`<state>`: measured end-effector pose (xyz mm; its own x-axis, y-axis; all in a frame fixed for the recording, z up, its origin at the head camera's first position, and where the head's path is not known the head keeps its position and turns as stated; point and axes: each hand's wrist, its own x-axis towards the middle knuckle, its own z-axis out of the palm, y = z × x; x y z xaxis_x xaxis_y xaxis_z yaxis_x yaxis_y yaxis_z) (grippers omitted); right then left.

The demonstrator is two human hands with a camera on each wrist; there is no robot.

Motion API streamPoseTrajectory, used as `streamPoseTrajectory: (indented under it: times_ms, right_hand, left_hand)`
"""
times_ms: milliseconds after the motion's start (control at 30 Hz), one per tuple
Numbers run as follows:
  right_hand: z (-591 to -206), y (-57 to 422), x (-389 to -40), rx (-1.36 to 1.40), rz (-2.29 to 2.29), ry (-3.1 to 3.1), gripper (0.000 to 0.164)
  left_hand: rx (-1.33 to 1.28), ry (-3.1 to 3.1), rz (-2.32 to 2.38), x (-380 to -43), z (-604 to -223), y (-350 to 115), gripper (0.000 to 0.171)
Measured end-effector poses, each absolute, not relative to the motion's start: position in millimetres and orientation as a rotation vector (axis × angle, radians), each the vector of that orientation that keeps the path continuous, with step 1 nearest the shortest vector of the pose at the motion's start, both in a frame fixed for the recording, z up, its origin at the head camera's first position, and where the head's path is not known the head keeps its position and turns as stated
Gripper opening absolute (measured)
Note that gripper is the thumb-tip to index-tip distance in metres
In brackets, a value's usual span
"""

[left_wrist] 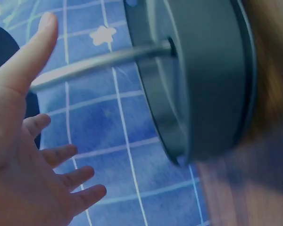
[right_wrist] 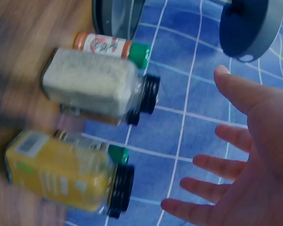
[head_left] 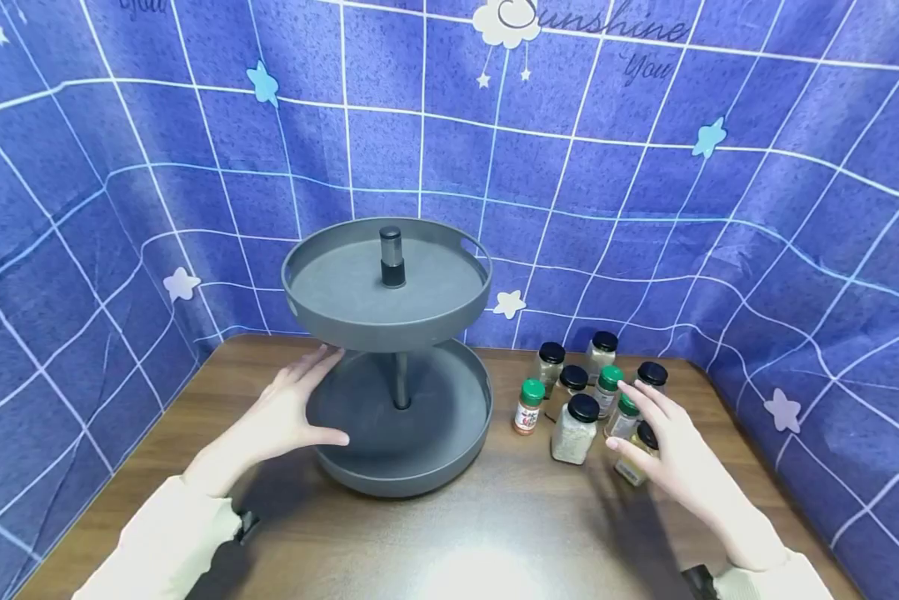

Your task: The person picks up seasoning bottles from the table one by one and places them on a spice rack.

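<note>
The left hand (head_left: 293, 412), spread and loose, hovered near the two-tier tray (head_left: 389, 332); the right hand (head_left: 677, 454), likewise spread, hovered by jars (head_left: 573, 437) on the tabletop (head_left: 329, 546).

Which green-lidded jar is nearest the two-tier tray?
The orange-red jar, at the group's left edge; the other two green-lidded jars stand farther right.

Right hand (head_left: 674, 454) partly hides yellow jar (head_left: 630, 473). In left wrist view, upper tray (left_wrist: 2, 44) cut off, surface (left_wrist: 254, 202) blurred.
</note>
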<state>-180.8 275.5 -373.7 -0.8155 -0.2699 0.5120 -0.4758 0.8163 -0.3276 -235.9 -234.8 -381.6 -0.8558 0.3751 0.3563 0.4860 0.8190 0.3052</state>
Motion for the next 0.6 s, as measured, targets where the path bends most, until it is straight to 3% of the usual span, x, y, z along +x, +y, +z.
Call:
streamPoseTrajectory:
  times_ms: [300, 600]
  right_hand:
    - [-386.7, 300.5, -187.3, 0.562, 0.576, -2.448, 0.073]
    - [-410.0, 319.6, -191.4, 0.478, 0.62, -2.451, 0.074]
  left_hand:
    - [-0.741, -2.728, -0.676, -258.1, -391.9, -262.8, 0.115]
    - [-0.792, -2.745, -1.025, -277.6, -409.1, -288.3, 0.103]
